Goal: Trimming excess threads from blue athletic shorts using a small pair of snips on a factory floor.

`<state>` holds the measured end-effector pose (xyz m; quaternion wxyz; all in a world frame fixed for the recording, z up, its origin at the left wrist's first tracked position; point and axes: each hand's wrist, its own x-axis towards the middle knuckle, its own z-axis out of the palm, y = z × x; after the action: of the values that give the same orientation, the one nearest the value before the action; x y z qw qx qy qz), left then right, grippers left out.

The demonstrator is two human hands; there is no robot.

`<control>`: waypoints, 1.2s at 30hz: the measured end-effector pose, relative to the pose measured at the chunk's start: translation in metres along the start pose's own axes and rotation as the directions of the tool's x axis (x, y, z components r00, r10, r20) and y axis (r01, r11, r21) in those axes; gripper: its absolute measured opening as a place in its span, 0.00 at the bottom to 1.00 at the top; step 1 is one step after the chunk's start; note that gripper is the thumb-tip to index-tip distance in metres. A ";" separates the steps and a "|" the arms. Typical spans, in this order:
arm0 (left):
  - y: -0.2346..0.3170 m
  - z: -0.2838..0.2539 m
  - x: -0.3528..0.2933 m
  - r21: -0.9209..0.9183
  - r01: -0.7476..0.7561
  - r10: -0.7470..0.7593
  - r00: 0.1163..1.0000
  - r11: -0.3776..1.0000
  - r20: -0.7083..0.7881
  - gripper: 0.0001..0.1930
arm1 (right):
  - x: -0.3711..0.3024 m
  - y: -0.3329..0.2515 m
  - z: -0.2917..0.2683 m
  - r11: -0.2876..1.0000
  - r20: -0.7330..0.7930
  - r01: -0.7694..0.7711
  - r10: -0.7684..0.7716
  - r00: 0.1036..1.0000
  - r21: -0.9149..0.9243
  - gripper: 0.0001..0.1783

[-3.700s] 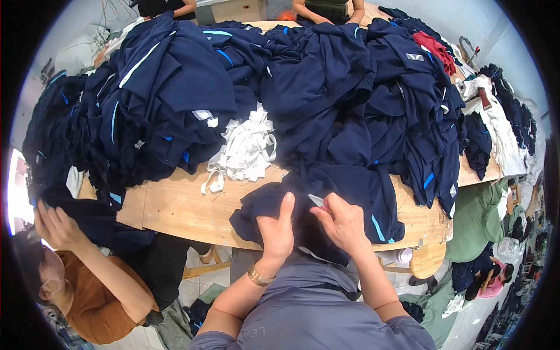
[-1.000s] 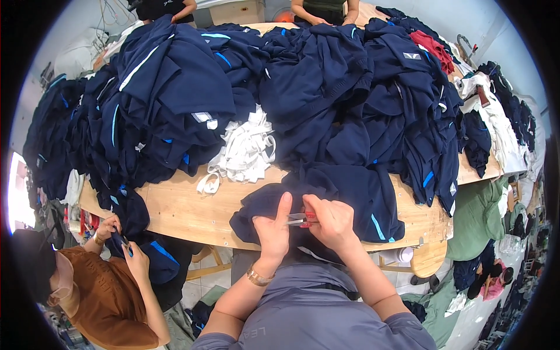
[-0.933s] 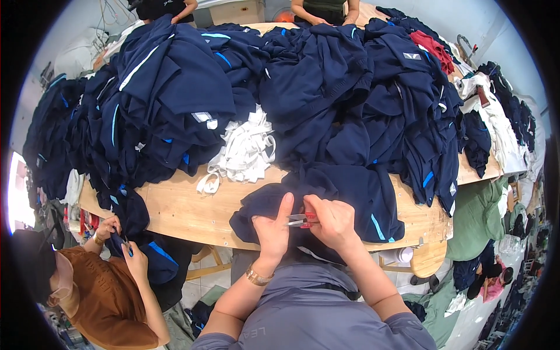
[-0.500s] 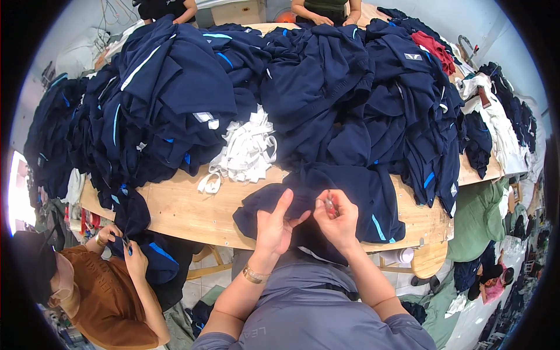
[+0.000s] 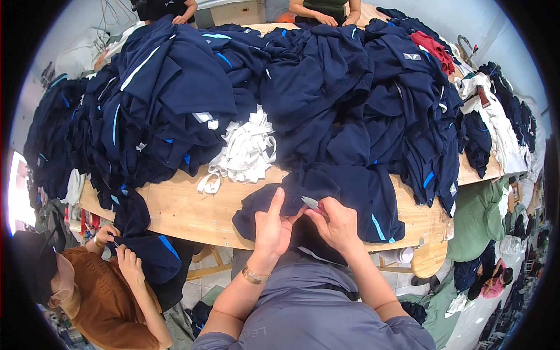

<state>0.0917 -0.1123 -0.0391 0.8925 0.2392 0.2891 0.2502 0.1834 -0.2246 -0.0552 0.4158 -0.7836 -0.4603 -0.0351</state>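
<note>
A navy garment [image 5: 356,181] with a light-blue stripe lies across the table's near edge, part of it hanging toward my lap. My left hand [image 5: 275,232] grips its gathered cloth; the thumb points up and the other fingers curl in, partly hidden. My right hand [image 5: 335,224] is closed round small thread snips [image 5: 310,202], their grey blades pointing up and left over the cloth. The fingertips of both hands meet just below the blades. Beyond my left hand is a heap of white strips [image 5: 248,149].
Navy garments are piled high on the left [image 5: 175,81] and right [image 5: 315,76] of the wooden table [image 5: 181,201]. At lower left a person in brown [image 5: 111,297] handles navy cloth. Two more people stand at the far side. A stool [image 5: 431,259] is under the right edge.
My right hand has turned and moved slightly left, so the snips' blades now show. Its fingertips have come up to my left hand. The person in brown has shifted their hands.
</note>
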 end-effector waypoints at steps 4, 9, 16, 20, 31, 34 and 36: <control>-0.004 -0.004 0.000 0.056 -0.056 0.055 0.998 0.997 0.019 0.12 | 0.004 -0.003 -0.002 0.998 0.017 0.041 -0.040 0.999 -0.051 0.16; -0.008 -0.003 0.000 0.071 -0.108 0.108 0.994 0.992 0.004 0.12 | 0.006 -0.002 -0.002 0.997 -0.002 0.053 -0.053 0.999 -0.049 0.16; -0.006 0.003 -0.002 -0.007 -0.056 0.056 0.996 0.998 0.066 0.13 | 0.000 -0.002 0.005 0.669 0.052 -0.315 0.382 0.923 0.674 0.09; -0.022 -0.010 0.002 0.071 -0.185 0.176 0.977 0.980 0.120 0.11 | 0.004 -0.022 0.007 0.459 0.218 -0.465 0.494 0.842 0.757 0.04; -0.037 -0.013 0.003 0.576 -0.592 0.565 0.785 0.563 0.255 0.05 | 0.006 -0.021 0.012 0.682 0.040 -0.421 0.499 0.866 0.598 0.04; -0.035 -0.009 0.000 0.637 -0.623 0.576 0.751 0.455 0.323 0.05 | 0.007 -0.024 0.006 0.907 -0.102 -0.259 0.308 0.946 0.334 0.03; -0.036 -0.008 0.000 0.643 -0.616 0.570 0.756 0.455 0.321 0.05 | 0.003 -0.014 0.013 0.852 -0.094 -0.297 0.371 0.924 0.432 0.03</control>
<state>0.0977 -0.1372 -0.0651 0.5893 0.6592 0.2341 0.4042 0.1698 -0.2106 -0.0538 0.6087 -0.7410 -0.2755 0.0667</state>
